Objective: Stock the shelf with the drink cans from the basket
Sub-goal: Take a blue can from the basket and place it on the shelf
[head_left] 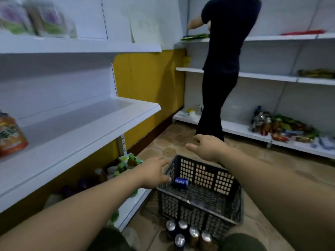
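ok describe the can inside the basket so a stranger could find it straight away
Find the dark grey perforated basket on the tiled floor between the white shelves. Near its left wall, just beside the left hand, lies one blue can. It lies on its side, alone in the basket, while the other cans stand upright on the floor outside.

Yellow wall panel (pixel 148 84), patterned brown tile floor (pixel 268 169)

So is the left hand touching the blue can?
Cannot tell. Head view: left hand fingers end right at the blue can; no plain gap or contact.
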### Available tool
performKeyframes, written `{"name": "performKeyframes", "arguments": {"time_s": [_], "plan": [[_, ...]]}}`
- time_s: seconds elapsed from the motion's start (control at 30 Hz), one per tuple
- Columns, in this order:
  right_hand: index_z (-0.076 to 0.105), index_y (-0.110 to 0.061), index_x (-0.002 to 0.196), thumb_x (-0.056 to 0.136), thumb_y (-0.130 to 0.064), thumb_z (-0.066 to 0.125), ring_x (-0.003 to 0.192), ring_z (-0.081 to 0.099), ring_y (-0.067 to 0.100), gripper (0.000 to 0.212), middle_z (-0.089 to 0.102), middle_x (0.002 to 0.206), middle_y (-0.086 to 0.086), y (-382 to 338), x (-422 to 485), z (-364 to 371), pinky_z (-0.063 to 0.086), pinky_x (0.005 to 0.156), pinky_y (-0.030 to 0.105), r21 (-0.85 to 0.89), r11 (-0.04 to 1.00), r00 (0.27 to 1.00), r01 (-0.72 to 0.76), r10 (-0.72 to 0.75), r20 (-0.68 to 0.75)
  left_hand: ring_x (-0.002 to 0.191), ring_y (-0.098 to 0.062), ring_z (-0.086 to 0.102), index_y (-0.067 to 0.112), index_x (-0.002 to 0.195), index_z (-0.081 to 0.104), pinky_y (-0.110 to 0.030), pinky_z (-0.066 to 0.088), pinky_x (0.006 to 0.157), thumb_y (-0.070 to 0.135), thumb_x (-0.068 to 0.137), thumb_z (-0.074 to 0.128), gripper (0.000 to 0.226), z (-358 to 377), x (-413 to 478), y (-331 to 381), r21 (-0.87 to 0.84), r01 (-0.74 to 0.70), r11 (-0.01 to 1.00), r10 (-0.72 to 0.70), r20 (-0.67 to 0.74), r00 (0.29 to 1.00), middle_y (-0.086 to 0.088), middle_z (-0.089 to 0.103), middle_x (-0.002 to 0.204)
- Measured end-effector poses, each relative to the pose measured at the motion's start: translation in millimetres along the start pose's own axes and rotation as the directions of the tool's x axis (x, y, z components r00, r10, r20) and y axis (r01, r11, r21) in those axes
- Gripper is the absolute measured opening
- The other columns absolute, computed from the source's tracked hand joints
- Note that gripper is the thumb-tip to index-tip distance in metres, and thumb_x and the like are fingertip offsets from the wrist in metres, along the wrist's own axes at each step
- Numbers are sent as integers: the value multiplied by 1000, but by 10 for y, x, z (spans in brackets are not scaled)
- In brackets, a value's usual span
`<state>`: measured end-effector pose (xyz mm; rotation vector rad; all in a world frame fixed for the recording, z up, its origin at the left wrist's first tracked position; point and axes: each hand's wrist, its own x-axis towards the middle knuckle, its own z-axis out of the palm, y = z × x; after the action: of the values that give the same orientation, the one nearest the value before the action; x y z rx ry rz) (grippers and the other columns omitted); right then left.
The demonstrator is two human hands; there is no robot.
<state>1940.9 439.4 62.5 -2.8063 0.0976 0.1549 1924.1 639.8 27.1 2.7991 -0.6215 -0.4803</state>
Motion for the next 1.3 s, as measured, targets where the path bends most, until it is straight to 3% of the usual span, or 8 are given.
{"name": "performKeyframes", "arguments": {"time_s": [0.3,0.4,0.5,0.63,0.8,1.17,1.23,1.3], "plan": [[37,-18,146,93,-63,41,129,46,29,69,45,146,8,932,551,588,41,102,38,110,963,968,-245,237,83,143,-23,22,20,150,23,-31,24,113,47,92,55,71,712,1181,-142,-26,-38,999,43,246,968,-4,19,158],[46,-17,135,93,-63,40,112,54,29,63,56,129,8,1209,919,856,47,86,35,149,944,952,-295,277,131,144,-24,21,19,151,24,-32,24,114,48,91,55,73,932,1580,-267,-62,11,998,8,301,953,-6,18,158],[48,-17,130,93,-63,41,120,52,31,59,58,117,4,1454,1357,1155,41,74,30,179,931,937,-320,282,208,139,-24,30,21,147,31,-29,29,108,44,92,56,64,1117,1997,-402,-117,44,992,-2,336,942,-7,27,153],[28,-17,151,93,-65,38,133,42,29,76,39,151,8,1716,2055,1626,39,103,36,176,920,910,-349,288,298,137,-21,32,22,147,33,-23,29,105,39,93,56,61,1452,2637,-599,-166,84,983,-21,347,937,-3,28,153],[32,-15,148,96,-58,41,129,45,29,69,43,147,10,1990,2983,2340,38,99,33,215,913,902,-346,261,343,128,-20,43,24,139,44,-30,36,106,39,89,61,55,2127,3535,-931,-236,180,955,-82,372,925,2,38,146],[45,-15,136,91,-37,59,110,55,26,52,55,128,11,2337,4151,4294,46,94,38,172,941,878,-292,193,438,136,-24,34,20,147,32,-31,31,109,41,90,58,66,3601,4764,-1642,-222,415,882,-272,477,836,-3,27,153],[40,-15,141,90,-30,62,120,50,27,58,48,137,12,2355,4305,4581,42,103,40,152,957,885,-248,159,438,131,-24,40,21,147,32,-30,36,106,40,89,59,67,3764,4929,-1730,-241,492,837,-305,542,783,-2,32,151],[16,-15,153,89,-29,64,139,31,30,81,24,156,13,2355,4410,4823,26,114,41,88,978,877,-189,128,463,116,-22,53,20,141,39,-33,45,97,38,86,64,63,3877,5057,-1829,-288,548,786,-309,584,750,-1,47,140]]}}
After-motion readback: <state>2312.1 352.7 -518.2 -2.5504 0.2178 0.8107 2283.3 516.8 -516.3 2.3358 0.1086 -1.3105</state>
